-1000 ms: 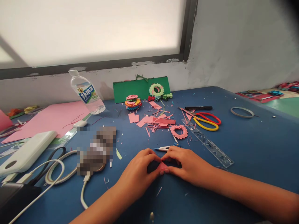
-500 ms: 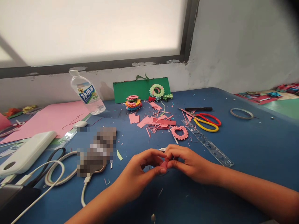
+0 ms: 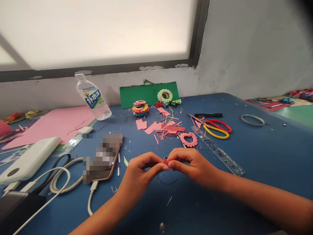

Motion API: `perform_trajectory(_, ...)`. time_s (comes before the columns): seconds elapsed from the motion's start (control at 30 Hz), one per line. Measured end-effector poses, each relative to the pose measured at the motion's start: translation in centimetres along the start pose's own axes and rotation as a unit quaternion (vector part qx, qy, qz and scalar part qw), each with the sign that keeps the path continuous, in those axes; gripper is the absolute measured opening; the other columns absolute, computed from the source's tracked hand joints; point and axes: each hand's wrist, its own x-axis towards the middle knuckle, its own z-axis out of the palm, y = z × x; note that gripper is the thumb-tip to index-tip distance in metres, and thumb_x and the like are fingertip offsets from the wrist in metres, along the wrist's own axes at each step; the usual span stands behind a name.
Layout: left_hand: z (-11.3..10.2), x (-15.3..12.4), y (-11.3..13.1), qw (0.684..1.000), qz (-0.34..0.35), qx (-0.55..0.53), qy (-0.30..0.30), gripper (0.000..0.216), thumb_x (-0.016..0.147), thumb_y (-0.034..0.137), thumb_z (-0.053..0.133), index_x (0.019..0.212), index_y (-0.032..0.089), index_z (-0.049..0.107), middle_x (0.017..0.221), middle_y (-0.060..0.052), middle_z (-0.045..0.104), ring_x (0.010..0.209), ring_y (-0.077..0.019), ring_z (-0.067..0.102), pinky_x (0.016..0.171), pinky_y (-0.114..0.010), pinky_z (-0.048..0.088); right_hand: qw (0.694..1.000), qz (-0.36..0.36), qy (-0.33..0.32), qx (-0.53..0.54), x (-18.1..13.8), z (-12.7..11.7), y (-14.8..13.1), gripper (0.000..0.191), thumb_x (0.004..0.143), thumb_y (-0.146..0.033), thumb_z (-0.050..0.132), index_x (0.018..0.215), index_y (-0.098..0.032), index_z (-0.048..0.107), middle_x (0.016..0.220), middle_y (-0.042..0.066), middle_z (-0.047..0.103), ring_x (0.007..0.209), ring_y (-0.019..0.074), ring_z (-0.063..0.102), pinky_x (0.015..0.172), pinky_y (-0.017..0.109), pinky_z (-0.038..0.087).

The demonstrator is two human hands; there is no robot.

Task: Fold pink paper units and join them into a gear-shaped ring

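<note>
Between my two hands is a small folded piece of pink paper (image 3: 165,161), its pointed tip showing above the fingers. My left hand (image 3: 144,171) pinches it from the left with thumb and forefinger. From the other side my right hand (image 3: 189,164) grips it in the same way, fingertips close to the left ones. Behind the hands lie pink paper scraps (image 3: 168,127) and a pink zigzag-edged paper ring (image 3: 188,139). Much of the held paper is covered by fingers.
Scissors (image 3: 217,129), a clear ruler (image 3: 220,153) and a black pen (image 3: 208,115) lie to the right. A stack of coloured paper rings (image 3: 141,108) and a water bottle (image 3: 94,98) stand at the back. A cabled phone (image 3: 104,158) and white power bank (image 3: 30,160) are left.
Both hands have shifted slightly left and up with the pink paper. The paper has turned so that a pointed tip faces up.
</note>
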Motion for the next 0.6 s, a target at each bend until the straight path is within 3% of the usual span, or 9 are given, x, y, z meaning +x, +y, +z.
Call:
perform_trajectory(0.13, 0.3, 0.0, -0.4, 0.999, -0.043, 0.004, -0.013, 0.012, 0.067, 0.028, 0.07, 0.066, 0.016, 0.066, 0.062, 0.001, 0.064, 0.058, -0.0107, 0.054, 0.054, -0.02, 0.042, 0.997, -0.039, 0.013, -0.066, -0.3, 0.4, 1.1, 0.021, 0.089, -0.027, 0.045, 0.079, -0.015, 0.059, 0.077, 0.003, 0.056, 0.071, 0.0124, 0.051, 0.065, 0.024, 0.038)
perform_trajectory(0.27, 0.7, -0.1, -0.2, 0.994, -0.098, -0.024, -0.037, 0.014, 0.068, 0.028, 0.069, 0.078, 0.019, 0.071, 0.069, 0.0, 0.069, 0.062, -0.0119, 0.058, 0.056, -0.02, 0.044, 0.996, -0.043, 0.029, -0.072, -0.6, 0.7, 1.6, 0.019, 0.088, -0.024, 0.045, 0.076, -0.015, 0.056, 0.076, 0.002, 0.054, 0.069, 0.0116, 0.049, 0.063, 0.023, 0.038)
perform_trajectory(0.37, 0.8, -0.1, 0.2, 0.99, -0.129, -0.046, -0.033, 0.011, 0.067, 0.025, 0.069, 0.076, 0.02, 0.074, 0.064, 0.001, 0.07, 0.059, -0.011, 0.058, 0.056, -0.019, 0.045, 0.996, -0.035, 0.037, -0.076, -0.8, 0.7, 1.6, 0.018, 0.087, -0.023, 0.046, 0.073, -0.015, 0.055, 0.072, 0.001, 0.053, 0.066, 0.0108, 0.048, 0.061, 0.022, 0.037)
perform_trajectory(0.6, 0.3, 0.0, 0.4, 0.984, -0.16, -0.03, -0.07, 0.007, 0.068, 0.024, 0.07, 0.069, 0.019, 0.074, 0.061, 0.0, 0.07, 0.057, -0.0105, 0.059, 0.055, -0.016, 0.046, 0.999, 0.0, -0.025, -0.047, -0.5, 0.3, 1.5, 0.013, 0.083, -0.02, 0.049, 0.074, -0.015, 0.057, 0.07, 0.0, 0.052, 0.062, 0.0097, 0.047, 0.058, 0.022, 0.037)
